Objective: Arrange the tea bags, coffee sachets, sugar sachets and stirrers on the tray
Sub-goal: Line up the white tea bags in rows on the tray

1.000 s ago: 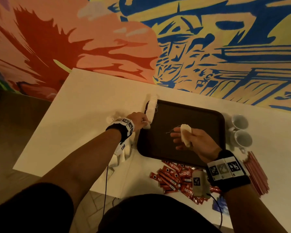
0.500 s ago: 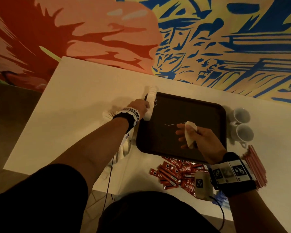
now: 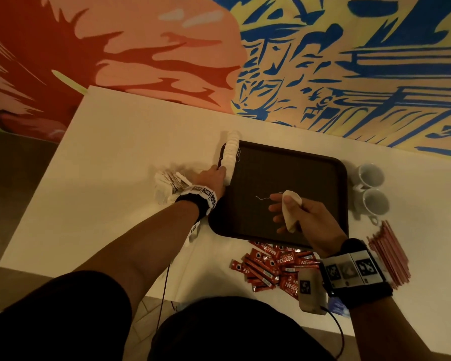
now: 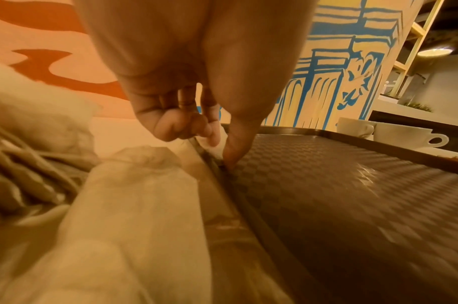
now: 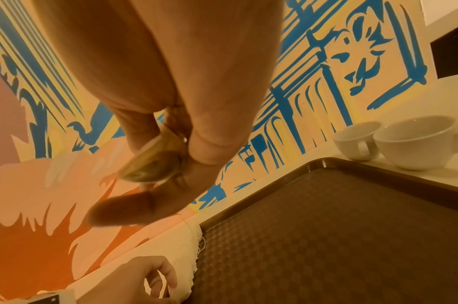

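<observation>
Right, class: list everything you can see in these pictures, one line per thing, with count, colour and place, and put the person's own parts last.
Tray: one, dark brown, middle of the table.
Row of tea bags: count unclear, white, along the tray's left edge.
Tea bag: one, white, held above the tray.
Loose tea bags: a pile, white, on the table left of the tray.
Coffee sachets: a heap, red, in front of the tray.
Stirrers: a bundle, pinkish red, right of the tray's near corner.
Cups: two, white, right of the tray.
Table: one, white, against the painted wall.
Left hand: at the row's near end.
Right hand: holds the single tea bag.
</observation>
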The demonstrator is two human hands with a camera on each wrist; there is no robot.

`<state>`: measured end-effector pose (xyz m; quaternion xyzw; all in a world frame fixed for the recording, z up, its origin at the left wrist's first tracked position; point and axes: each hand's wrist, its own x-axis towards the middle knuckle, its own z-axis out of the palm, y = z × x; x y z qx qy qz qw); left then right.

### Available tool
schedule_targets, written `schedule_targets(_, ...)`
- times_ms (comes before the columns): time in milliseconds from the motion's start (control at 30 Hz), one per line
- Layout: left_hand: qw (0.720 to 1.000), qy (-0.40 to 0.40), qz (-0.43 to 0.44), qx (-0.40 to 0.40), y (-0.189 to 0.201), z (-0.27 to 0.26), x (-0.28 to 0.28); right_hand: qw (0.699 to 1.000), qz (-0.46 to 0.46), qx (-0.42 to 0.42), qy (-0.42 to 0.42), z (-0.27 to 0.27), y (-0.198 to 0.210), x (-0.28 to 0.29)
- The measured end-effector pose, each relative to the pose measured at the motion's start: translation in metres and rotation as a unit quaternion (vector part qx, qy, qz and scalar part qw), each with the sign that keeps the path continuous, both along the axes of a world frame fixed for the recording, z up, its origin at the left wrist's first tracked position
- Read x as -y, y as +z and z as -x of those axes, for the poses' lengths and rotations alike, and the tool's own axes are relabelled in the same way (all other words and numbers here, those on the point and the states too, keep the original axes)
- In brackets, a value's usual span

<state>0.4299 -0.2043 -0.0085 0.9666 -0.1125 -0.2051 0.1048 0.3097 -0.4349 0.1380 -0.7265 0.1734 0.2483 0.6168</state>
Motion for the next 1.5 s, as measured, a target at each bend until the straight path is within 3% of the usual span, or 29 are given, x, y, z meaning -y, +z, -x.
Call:
schedule_targets(600, 0.999, 0.035, 0.003, -0.025, 0.019, 0.006, 0.006, 0.998, -0.052, -0.013, -0.035, 0.01, 0.003, 0.003)
schedule_targets(833, 0.988, 0.073, 0.13, -0.038, 0.069, 0.042, 0.008, 0.982, -0.178, -0.05, -0.043, 0.009, -0.001, 0.011)
schedule_targets(967, 0.968, 0.115, 0.216, -0.048, 0.093, 0.081, 0.004, 0.987, -0.147, -0.059, -0.026, 0.015, -0.012, 0.015)
schedule_targets(1167, 0.952, 0.099, 0.274, -0.098, 0.097, 0.138, 0.01, 0.989, -0.116, -0.089, 0.01, 0.031, -0.039, 0.019)
schedule_targets(1333, 0.912, 0.111, 0.374, -0.127, 0.106, 0.162, 0.025, 0.991, -0.088, -0.081, 0.067, 0.039, -0.037, 0.015)
schedule_targets(1500, 0.897, 0.123, 0.41, -0.111, 0.118, 0.173, 0.037, 0.988, -0.098, -0.068, 0.094, 0.046, -0.031, 0.017)
